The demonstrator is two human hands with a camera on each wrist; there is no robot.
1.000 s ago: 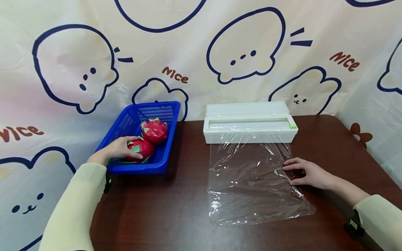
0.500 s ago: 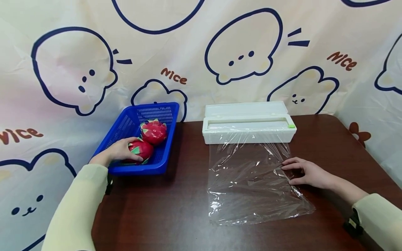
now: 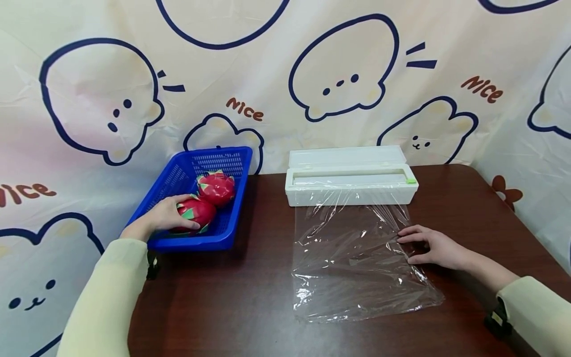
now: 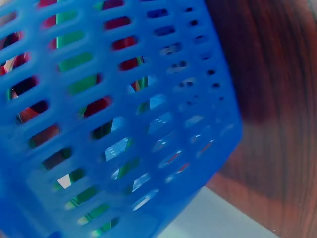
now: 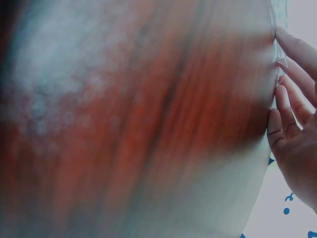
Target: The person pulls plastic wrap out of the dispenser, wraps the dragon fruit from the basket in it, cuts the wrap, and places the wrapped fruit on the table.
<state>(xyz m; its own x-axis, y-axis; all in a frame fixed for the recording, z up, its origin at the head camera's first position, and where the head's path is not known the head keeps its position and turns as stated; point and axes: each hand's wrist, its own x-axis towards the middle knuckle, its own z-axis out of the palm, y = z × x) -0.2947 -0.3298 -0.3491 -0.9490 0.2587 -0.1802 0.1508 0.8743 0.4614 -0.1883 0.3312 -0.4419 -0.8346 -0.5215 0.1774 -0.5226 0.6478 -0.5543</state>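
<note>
My left hand [image 3: 167, 214] reaches into a blue plastic basket [image 3: 232, 230] and grips the nearer red dragon fruit [image 3: 202, 212], its thumb along the near side. A second dragon fruit [image 3: 217, 188] lies just behind, against the first. In the left wrist view the slotted basket wall [image 4: 148, 124] hides the hand; red and green show through the slots. On the right side, my right hand [image 3: 439, 248] rests its fingertips on the right edge of a clear sheet of cling film [image 3: 352, 267]. In the right wrist view those fingers [image 5: 299, 52] are spread and loosely bent at the tabletop.
A white cling film dispenser [image 3: 352, 196] with its lid raised stands at the back of the dark wooden table [image 3: 214, 297], and the film runs from it toward the front. A cartoon-printed cloth [image 3: 276, 64] hangs close behind the table and basket.
The head view has shifted slightly, moving everything a little left in frame. The left hand stays at the same fruit, and the right hand stays at the film's edge.
</note>
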